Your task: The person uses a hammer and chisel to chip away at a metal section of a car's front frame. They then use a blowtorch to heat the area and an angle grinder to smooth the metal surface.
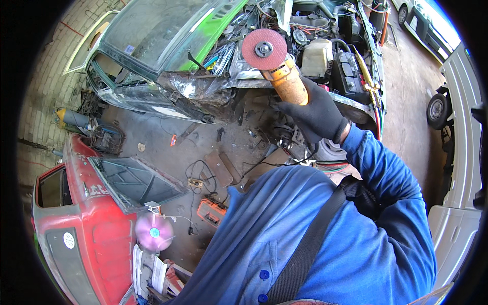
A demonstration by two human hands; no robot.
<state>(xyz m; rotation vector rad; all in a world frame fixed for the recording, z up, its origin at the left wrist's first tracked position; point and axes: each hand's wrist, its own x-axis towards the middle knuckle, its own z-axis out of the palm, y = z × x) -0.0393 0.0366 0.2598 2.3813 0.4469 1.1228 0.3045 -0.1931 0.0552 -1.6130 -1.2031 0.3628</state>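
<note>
My right hand [316,113], in a black glove, is wrapped round the yellow body of an angle grinder [288,84]. A reddish cutting disc [264,49] on the grinder faces up toward me, above the torn front wing of a car. The tool is held over the edge of the open engine bay, near a car battery [349,76] and a whitish plastic tank [316,58]. From this view I cannot tell whether the disc is turning. My left hand is out of the picture; blue work clothing covers the lower middle.
A car with a green panel [216,35] stands ahead, its engine bay exposed. At the left are a red vehicle body [104,218], a loose dark panel [137,180] and a pink-bladed fan [154,232]. Cables and an orange case [211,211] lie on the floor. A white van [465,127] stands right.
</note>
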